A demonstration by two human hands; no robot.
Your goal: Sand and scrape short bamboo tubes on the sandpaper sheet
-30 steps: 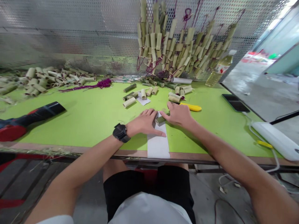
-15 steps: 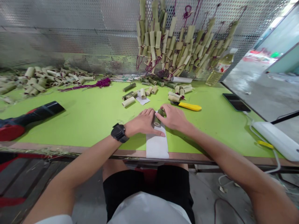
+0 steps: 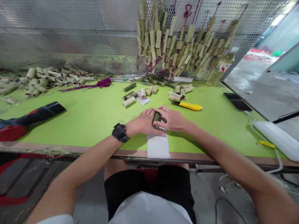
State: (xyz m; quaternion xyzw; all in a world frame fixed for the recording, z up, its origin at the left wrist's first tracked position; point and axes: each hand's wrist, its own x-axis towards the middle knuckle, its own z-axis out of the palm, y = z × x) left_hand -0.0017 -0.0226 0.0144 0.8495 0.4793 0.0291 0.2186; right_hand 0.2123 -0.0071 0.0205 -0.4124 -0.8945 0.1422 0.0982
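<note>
A short green bamboo tube (image 3: pixel 157 118) lies on a white strip of paper (image 3: pixel 158 147) at the table's front middle. My right hand (image 3: pixel 173 119) curls round the tube from the right, its thumb at the near end and its fingers at the far end. From the other side my left hand (image 3: pixel 147 122) rests flat on the paper, fingers stretched out and thumb pointing right across the strip. Its edge is against or very close to the tube. A black watch (image 3: pixel 120 132) is on my left wrist.
Behind the hands lie several cut bamboo pieces (image 3: pixel 129 102) and a yellow-handled knife (image 3: pixel 190 106). A power tool (image 3: pixel 30 119) and a bamboo heap (image 3: pixel 37 82) are at left. Bamboo strings (image 3: pixel 177 46) hang at the back; a bottle (image 3: pixel 220 68), phone (image 3: pixel 237 101) and white power strip (image 3: pixel 277 140) stand or lie right.
My right thumb has moved from the tube's upper side to its near end. The tube has turned a little. My left hand stays nearly in place.
</note>
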